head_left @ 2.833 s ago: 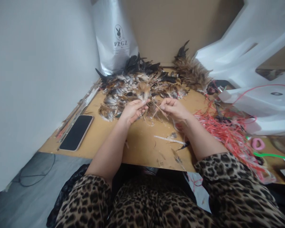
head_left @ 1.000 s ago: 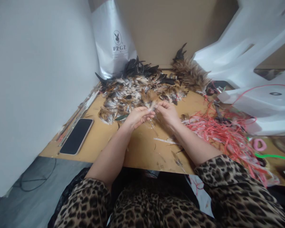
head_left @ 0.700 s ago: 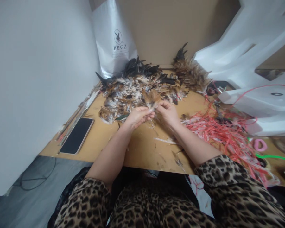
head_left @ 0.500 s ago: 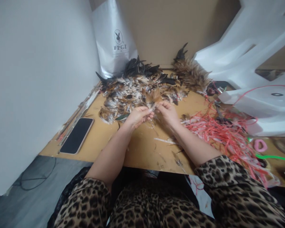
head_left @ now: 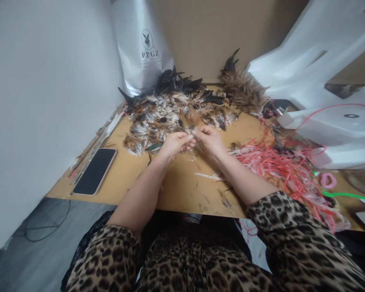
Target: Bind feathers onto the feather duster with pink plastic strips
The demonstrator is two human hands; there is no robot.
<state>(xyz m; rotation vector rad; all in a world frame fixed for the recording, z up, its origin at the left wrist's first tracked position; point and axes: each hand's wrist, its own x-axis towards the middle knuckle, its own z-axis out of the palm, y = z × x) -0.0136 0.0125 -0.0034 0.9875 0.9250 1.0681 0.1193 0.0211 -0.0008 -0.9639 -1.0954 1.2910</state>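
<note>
Brown feathers (head_left: pixel 191 118) fan upward from between my fingertips, in front of a loose pile of feathers (head_left: pixel 158 109). My left hand (head_left: pixel 177 146) pinches their lower ends with thumb and forefinger. Right beside it, my right hand (head_left: pixel 209 140) is closed at the same spot, its fingertips touching the feather bases. Fingers hide the very ends of the quills. Black plumes (head_left: pixel 173 83) lie along the back of the pile, and a dark green feather (head_left: pixel 154 147) rests left of my left hand.
A phone (head_left: pixel 95 171) lies at the table's left edge. To the right spread red and white plastic strips (head_left: pixel 280 168), a pink ring (head_left: pixel 328 181) and a green strip (head_left: pixel 346 196). A silver bag (head_left: pixel 146 69) stands behind, and a brown feather bundle (head_left: pixel 245 93) lies back right.
My right hand has shifted left, so its fingertips now meet those of my left hand at the feather bases. The whole view has tilted slightly.
</note>
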